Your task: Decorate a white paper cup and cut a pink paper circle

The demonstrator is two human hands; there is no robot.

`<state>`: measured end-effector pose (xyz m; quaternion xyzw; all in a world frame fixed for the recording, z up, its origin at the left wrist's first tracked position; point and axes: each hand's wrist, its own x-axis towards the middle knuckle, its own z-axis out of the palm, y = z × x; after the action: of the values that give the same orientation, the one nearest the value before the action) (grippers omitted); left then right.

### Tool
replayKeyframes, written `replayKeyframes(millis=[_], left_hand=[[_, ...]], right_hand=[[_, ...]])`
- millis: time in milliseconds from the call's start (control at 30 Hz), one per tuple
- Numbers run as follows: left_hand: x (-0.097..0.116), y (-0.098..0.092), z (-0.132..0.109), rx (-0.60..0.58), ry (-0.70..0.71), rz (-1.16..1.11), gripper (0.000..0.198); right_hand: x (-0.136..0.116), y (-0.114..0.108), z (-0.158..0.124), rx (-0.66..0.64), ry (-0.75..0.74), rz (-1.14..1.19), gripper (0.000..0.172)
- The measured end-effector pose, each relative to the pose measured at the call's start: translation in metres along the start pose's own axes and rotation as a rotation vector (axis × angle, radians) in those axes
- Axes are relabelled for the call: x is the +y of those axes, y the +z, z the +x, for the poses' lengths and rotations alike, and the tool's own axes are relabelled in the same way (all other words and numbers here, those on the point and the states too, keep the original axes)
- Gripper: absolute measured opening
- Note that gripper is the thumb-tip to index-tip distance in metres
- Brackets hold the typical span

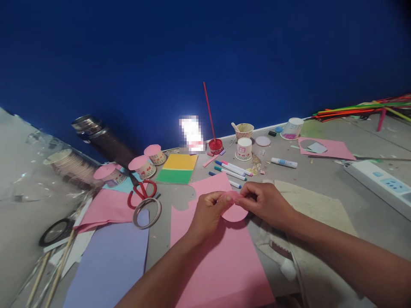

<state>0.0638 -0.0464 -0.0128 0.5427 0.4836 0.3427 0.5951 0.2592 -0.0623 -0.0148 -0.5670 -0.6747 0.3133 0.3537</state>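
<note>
Both of my hands pinch a pink paper circle (236,212) at its upper edge, above a large pink paper sheet (221,261). My left hand (208,214) has its thumb on the circle's left side. Closed fingers of my right hand (260,201) grip the circle close to its top right. Several capped marker pens (233,172) lie just beyond my hands. To the left are red-handled scissors (141,192), with a roll of tape (147,213) against their handles. Several small paper cups with pink paper tops (141,166) stand behind the scissors.
A black thermos (102,139) and stacked paper cups (69,169) stand at the left. Purple paper (112,261) lies in front. A decorated white cup (244,149), a glue stick (284,162), a power strip (382,184) and a cloth (317,214) are to the right.
</note>
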Motion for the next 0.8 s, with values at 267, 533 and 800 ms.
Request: replayKeyframes(millis=[267,533,800], left_hand=[[0.0051,0.0008,-0.0008,-0.005,-0.015,-0.022,0.034],[0.0044,0.0003,0.0001,-0.007,-0.017,-0.02,0.035],[0.0065,0.001,-0.0016,-0.01,-0.025,0.04,0.031]], right_hand=[[-0.0024,-0.0019,0.0002,-0.043,0.023,-0.043,0.018],[-0.0007,-0.0012,0.001,-0.037,0.03,-0.011,0.02],[-0.0011,-0.0007,0.0002,-0.073,0.055,0.102,0.019]])
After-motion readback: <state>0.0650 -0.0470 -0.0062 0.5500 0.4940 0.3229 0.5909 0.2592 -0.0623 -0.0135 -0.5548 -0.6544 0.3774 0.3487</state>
